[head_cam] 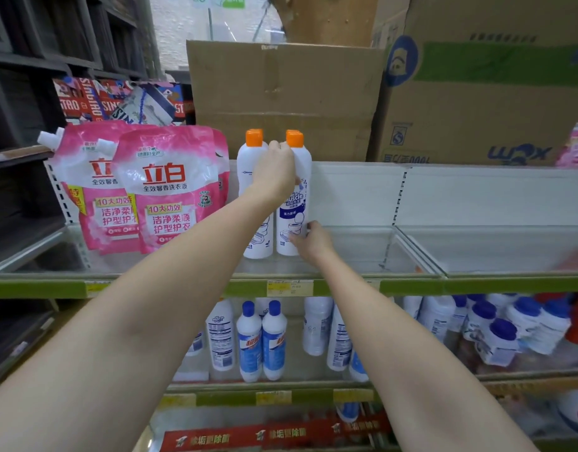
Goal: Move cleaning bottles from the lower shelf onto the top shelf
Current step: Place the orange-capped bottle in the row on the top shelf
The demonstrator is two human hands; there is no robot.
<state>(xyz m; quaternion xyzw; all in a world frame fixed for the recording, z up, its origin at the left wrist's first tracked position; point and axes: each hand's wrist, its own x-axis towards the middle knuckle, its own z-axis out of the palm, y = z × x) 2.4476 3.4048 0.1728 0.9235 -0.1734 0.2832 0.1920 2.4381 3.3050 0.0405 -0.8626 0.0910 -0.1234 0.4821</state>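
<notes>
Both hands on right orange-capped bottle (294, 197) on top shelf (346, 282): left hand (274, 174) grips neck, right hand (310, 239) base.

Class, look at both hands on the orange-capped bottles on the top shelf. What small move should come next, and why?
Probably let go of the right bottle and reach down for another. It already stands upright on the top shelf beside the left bottle; the left hand grips its neck and the right hand steadies its base. Blue-capped bottles wait on the lower shelf.

shop aisle | green-edged shelving (476, 285) | cardboard boxes (281, 93) behind | dark racks (36, 60) left
</notes>
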